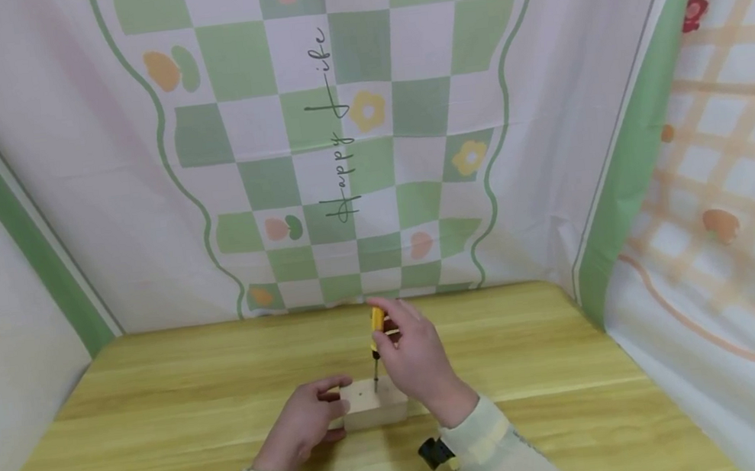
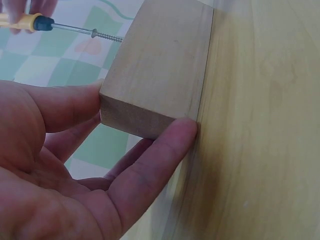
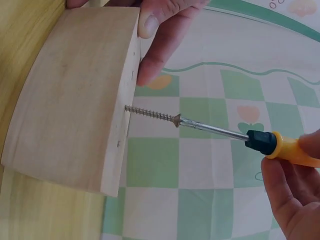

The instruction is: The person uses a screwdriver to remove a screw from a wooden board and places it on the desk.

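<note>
A pale wooden block [image 1: 375, 417] sits on the table, with several small holes along its upper face in the right wrist view. My left hand [image 1: 305, 419] holds its left end, thumb and fingers spread around the edges. Above it, my right hand [image 1: 421, 357] grips the yellow handle of a screwdriver [image 3: 215, 127], which stands nearly upright in the head view. The driver's tip meets the head of a long screw [image 3: 152, 114]. That screw's point is at one of the holes, and most of its thread shows outside the wood.
The wood-grain table [image 1: 537, 372] extends around both hands. Behind it hangs a green and white checked cloth [image 1: 369, 152], with another patterned cloth [image 1: 744, 174] at the right. Dark wrist devices [image 1: 435, 452] show at the sleeves.
</note>
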`<state>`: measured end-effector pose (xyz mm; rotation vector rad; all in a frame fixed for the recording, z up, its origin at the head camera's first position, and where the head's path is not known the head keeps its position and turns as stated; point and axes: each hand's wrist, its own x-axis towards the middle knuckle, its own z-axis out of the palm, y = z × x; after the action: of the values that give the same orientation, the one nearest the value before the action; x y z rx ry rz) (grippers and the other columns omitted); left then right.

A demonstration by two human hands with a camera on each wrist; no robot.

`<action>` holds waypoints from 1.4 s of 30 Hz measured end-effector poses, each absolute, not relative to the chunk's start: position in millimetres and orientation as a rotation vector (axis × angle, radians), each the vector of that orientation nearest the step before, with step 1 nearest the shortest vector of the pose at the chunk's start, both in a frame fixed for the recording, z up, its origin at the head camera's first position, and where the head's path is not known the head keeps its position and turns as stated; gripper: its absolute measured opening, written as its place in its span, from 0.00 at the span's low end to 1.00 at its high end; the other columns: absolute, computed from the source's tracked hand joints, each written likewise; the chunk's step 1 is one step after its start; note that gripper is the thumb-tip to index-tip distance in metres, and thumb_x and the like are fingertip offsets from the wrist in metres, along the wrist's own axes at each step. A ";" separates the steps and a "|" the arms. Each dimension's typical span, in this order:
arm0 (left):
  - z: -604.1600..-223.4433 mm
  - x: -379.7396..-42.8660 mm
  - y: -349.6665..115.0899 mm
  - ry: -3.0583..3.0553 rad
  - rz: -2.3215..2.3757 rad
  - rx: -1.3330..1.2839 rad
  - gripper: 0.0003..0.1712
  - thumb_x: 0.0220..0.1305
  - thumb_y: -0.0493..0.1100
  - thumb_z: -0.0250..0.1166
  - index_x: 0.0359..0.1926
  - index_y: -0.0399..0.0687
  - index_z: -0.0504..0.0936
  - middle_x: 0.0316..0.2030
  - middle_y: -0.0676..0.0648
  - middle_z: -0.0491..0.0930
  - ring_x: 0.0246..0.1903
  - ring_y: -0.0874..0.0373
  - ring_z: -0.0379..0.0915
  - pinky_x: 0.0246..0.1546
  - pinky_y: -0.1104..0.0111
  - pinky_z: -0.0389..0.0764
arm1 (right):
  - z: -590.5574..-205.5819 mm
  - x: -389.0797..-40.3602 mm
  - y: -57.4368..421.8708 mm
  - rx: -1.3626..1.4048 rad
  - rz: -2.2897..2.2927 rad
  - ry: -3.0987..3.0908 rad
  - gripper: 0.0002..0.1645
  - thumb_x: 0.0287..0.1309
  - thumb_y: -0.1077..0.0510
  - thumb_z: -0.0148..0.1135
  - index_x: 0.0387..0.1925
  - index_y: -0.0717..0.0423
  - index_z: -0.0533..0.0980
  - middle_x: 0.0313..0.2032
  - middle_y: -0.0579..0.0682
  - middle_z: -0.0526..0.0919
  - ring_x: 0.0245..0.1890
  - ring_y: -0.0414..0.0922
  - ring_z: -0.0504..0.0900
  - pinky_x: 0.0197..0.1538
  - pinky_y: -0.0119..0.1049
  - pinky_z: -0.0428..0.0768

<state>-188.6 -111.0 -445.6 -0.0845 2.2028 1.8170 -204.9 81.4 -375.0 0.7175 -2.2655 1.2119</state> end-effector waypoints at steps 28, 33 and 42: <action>-445.9 -188.4 -111.2 2.177 1.847 -0.084 0.24 0.66 0.32 0.64 0.63 0.42 0.78 0.59 0.34 0.71 0.49 0.45 0.75 0.36 0.56 0.85 | -374.6 -204.2 82.5 0.640 1.249 -2.291 0.27 0.64 0.67 0.62 0.64 0.58 0.69 0.46 0.51 0.76 0.42 0.43 0.80 0.39 0.32 0.83; -445.5 -187.7 -111.4 2.180 1.847 -0.082 0.24 0.66 0.32 0.63 0.63 0.42 0.78 0.59 0.34 0.71 0.49 0.45 0.75 0.37 0.57 0.85 | -375.4 -204.8 82.7 0.622 1.220 -2.281 0.28 0.62 0.65 0.67 0.62 0.56 0.70 0.44 0.51 0.75 0.39 0.44 0.79 0.37 0.32 0.83; -443.4 -186.3 -111.5 2.193 1.835 -0.073 0.24 0.67 0.32 0.62 0.63 0.42 0.77 0.59 0.34 0.71 0.48 0.46 0.75 0.37 0.57 0.85 | -375.7 -204.3 84.2 0.607 1.210 -2.263 0.28 0.63 0.64 0.67 0.64 0.55 0.72 0.44 0.51 0.76 0.38 0.45 0.82 0.37 0.32 0.83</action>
<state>-186.3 -111.5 -443.4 -0.0727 2.1929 1.8347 -204.3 84.2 -375.7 0.6073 -2.2627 1.2103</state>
